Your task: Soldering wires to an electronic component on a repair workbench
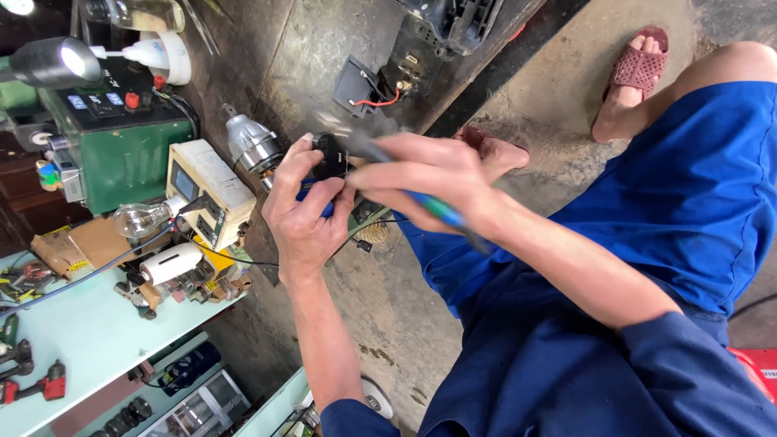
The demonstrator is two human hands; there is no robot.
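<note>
At the far left I see a green machine (121, 154), then a cream meter box (212, 191) with a clear bulb (139, 218) beside it. Just right of those, my left hand (303, 212) is closed around a small black part (330, 155), held above the concrete floor (388, 307). Right of it, my right hand (425, 178) grips a blue-handled tool (433, 209), its blurred tip touching the part.

Repair workshop: green bench meter (121, 150), power drills (32, 380), test bulb (139, 218).
</note>
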